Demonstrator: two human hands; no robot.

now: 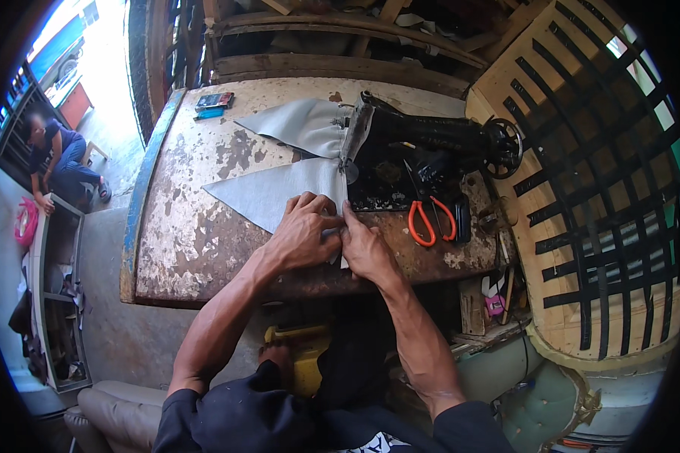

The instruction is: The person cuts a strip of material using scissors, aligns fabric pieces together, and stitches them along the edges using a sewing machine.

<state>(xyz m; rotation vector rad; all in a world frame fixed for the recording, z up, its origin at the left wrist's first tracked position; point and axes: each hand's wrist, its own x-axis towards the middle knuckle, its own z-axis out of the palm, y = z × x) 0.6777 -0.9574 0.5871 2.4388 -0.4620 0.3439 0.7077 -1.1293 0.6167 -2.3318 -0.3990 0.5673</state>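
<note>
A black sewing machine (431, 136) stands on a worn table, with its needle end toward the left. Pale grey fabric (276, 192) lies under the needle area, its pointed pieces spread out to the left. My left hand (304, 230) rests on the fabric close to its near edge, fingers bent and gripping it. Beside it, my right hand (366, 245) pinches the fabric's right edge, with one finger stretched along it toward the needle. The fabric end below my hands is partly hidden by them. Scissors (431, 219) with orange handles lie right of my right hand.
The table (181, 234) has peeling paint. Small blue and dark packets (214, 106) lie at its far left. A wooden frame (551, 249) with woven black straps leans at the right. A person (62, 158) sits at the far left beside a cabinet (62, 287).
</note>
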